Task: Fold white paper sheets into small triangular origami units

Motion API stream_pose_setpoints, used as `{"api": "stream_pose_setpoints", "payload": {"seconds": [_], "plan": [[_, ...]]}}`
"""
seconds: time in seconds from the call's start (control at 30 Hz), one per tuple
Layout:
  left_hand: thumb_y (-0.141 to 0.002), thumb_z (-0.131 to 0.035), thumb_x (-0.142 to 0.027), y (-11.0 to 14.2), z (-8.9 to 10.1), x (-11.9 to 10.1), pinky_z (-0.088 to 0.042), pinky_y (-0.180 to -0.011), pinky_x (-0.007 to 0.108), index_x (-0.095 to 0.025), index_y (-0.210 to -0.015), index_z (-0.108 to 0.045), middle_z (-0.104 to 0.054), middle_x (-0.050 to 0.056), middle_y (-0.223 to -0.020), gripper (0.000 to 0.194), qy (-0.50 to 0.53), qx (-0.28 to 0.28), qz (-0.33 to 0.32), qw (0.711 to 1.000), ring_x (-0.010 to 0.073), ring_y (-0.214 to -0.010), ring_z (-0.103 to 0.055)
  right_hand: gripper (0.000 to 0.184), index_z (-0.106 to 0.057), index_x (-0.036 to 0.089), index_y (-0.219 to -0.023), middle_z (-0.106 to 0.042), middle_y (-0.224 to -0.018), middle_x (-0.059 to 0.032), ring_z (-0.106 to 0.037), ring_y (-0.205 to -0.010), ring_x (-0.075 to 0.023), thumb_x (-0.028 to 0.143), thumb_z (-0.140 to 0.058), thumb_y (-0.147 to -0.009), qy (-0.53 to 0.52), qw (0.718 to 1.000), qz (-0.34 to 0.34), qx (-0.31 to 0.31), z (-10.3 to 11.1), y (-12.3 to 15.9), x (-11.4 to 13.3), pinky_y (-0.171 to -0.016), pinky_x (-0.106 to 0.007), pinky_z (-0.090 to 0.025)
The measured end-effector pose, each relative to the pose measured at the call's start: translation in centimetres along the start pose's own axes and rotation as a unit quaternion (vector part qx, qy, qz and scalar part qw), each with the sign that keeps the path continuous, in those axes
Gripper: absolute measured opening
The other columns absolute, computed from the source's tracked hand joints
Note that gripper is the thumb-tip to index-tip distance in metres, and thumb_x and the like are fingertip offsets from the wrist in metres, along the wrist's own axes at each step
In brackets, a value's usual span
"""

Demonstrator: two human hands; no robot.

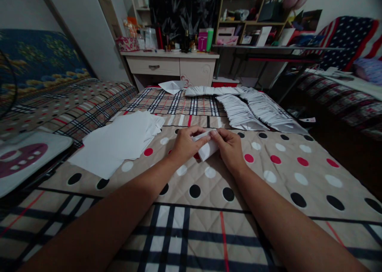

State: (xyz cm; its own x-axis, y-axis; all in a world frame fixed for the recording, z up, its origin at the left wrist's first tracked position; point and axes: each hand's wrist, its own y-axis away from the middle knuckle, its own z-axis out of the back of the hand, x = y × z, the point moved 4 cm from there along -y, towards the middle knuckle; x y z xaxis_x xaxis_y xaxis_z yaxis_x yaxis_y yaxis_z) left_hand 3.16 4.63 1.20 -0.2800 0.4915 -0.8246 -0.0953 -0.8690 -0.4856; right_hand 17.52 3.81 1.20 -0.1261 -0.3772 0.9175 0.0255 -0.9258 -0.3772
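Observation:
Between my two hands is a folded sheet of white paper [208, 150], held just above the patterned bedspread. My left hand [188, 141] pinches its left side, with the thumb lying along the upper edge. On the other side, my right hand [229, 146] grips the upper right corner between thumb and fingers. The far side of the paper is hidden behind my fingers. Left of my hands lies a loose stack of white paper sheets [119, 138]. Beyond my right hand are rows of folded white papers [240, 111], packed tightly together.
Another row of folded papers [213, 91] lies along the far bed edge, beside a single folded piece [172, 86]. A white folding table [59, 144] stands at the left. Past the bed are a cluttered dresser [167, 65] and a desk with shelves [253, 23].

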Motion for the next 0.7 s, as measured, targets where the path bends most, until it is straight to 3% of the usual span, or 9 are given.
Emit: {"api": "stream_pose_setpoints", "payload": {"seconds": [0.13,0.33,0.47,0.7], "plan": [[-0.078,-0.067,-0.033,-0.1,-0.3,0.2,-0.048,-0.062,0.023,-0.015,-0.079,-0.067,-0.069,0.003,-0.075,0.018,0.032,0.029,0.019,0.999,0.0135,-0.068,-0.063,0.036,-0.050,0.019,-0.055,-0.040,-0.053,0.0032,-0.035,-0.052,-0.0105,0.040,-0.060,-0.082,0.012,1.000,-0.011,-0.007,0.1,0.1,0.0,-0.048,-0.025,-0.026],[-0.081,-0.063,-0.037,-0.3,0.0,1.0,-0.044,-0.055,0.022,-0.016,-0.074,-0.064,-0.063,0.000,-0.067,0.022,0.099,-0.002,0.051,0.994,0.0113,-0.061,-0.056,0.037,-0.046,0.021,-0.058,-0.038,-0.056,0.0025,-0.034,-0.055,-0.0123,0.042,-0.049,-0.088,-0.009,1.000,0.013,-0.023,0.2,0.1,0.2,-0.051,-0.026,-0.028],[-0.080,-0.065,-0.039,-0.2,0.1,1.1,-0.043,-0.053,0.022,-0.016,-0.073,-0.063,-0.061,-0.001,-0.064,0.024,0.148,-0.016,0.083,0.985,0.0101,-0.057,-0.053,0.028,-0.053,0.020,-0.062,-0.042,-0.059,0.0023,-0.038,-0.058,-0.0130,0.034,-0.052,-0.086,-0.008,1.000,0.024,-0.010,0.2,0.0,0.1,-0.054,-0.026,-0.030],[-0.075,-0.070,-0.037,-0.4,0.2,0.3,-0.047,-0.060,0.023,-0.017,-0.070,-0.063,-0.062,0.000,-0.067,0.022,0.099,-0.006,0.023,0.995,0.0114,-0.062,-0.056,0.029,-0.061,0.019,-0.067,-0.051,-0.062,0.0014,-0.045,-0.060,-0.0134,0.038,-0.055,-0.088,0.041,0.996,0.059,0.054,-0.5,0.4,0.1,-0.057,-0.026,-0.035]]}}
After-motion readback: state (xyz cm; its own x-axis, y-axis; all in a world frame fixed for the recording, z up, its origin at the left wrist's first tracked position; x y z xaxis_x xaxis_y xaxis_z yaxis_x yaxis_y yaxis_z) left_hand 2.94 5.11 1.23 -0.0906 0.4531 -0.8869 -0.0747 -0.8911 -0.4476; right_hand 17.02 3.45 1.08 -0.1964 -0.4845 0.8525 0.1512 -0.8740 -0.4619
